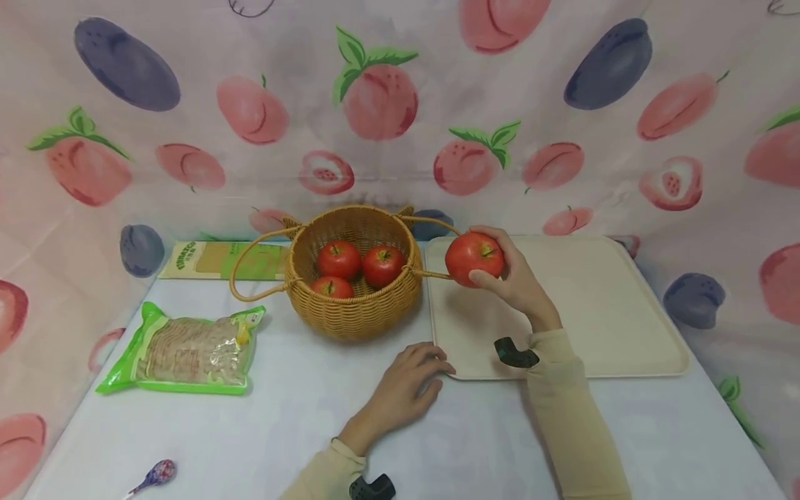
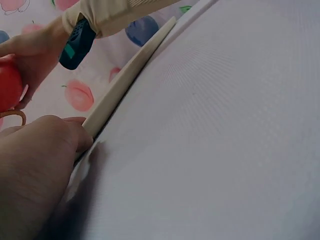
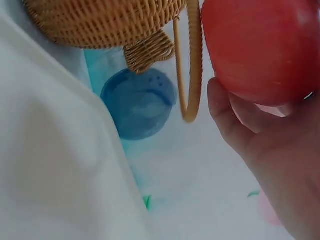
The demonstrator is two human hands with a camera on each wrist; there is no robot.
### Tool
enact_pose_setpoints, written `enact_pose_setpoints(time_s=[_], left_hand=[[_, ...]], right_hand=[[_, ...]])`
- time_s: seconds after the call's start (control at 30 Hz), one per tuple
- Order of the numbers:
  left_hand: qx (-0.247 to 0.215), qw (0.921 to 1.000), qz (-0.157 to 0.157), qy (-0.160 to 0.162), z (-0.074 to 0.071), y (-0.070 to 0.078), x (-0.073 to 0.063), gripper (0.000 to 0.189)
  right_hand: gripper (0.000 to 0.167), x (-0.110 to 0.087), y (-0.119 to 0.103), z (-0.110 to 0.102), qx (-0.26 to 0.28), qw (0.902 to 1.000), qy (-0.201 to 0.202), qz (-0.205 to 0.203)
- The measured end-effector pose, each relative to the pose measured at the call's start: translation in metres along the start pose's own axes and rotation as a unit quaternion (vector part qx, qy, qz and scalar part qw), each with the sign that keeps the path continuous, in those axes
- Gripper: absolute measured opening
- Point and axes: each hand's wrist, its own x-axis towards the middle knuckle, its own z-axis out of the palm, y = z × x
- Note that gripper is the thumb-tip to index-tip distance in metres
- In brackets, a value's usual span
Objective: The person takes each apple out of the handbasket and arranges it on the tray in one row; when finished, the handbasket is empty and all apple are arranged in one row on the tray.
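A red apple is held above the tray's left end by my right hand, thumb at the front and fingers behind. Just left of it stands a round wicker basket with three red apples inside, among them one at the right. The basket's right handle reaches toward the held apple. My left hand rests at the near left corner of the cream tray, its loosely bent fingers touching the rim. In the left wrist view the left hand partly covers that edge of the tray.
A green-edged clear bag of brownish food lies left of the basket. Behind it is a flat green and tan package. A wrapped lollipop lies near the front left. Fruit-print cloth hangs behind the white table.
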Motion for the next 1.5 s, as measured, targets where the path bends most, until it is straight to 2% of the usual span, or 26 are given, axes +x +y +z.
enact_pose_setpoints(time_s=[0.27,0.4,0.7,0.83,1.27,1.5], left_hand=[[-0.014,0.9998,-0.012,-0.005,-0.002,0.002,0.001,0.023],[-0.009,1.0000,-0.004,-0.001,0.000,0.001,0.001,0.024],[0.002,1.0000,0.008,0.004,0.001,-0.002,-0.003,0.023],[-0.001,1.0000,0.005,0.001,-0.002,-0.002,-0.004,0.023],[-0.024,0.9996,-0.012,0.001,-0.002,0.002,-0.004,0.023],[-0.022,0.9997,-0.007,0.007,0.001,0.004,-0.001,0.023]], right_hand=[[0.066,-0.001,0.004,-0.011,-0.023,0.9996,0.017,0.001],[0.067,-0.002,0.005,-0.013,-0.038,0.9990,0.021,0.010],[0.064,-0.006,-0.016,-0.009,-0.046,0.9983,0.030,0.020],[0.064,-0.006,-0.017,-0.010,-0.045,0.9978,0.038,0.030],[0.062,-0.010,0.002,-0.024,-0.062,0.9944,0.056,0.064],[0.062,-0.008,0.034,-0.035,-0.052,0.9929,0.063,0.087]])
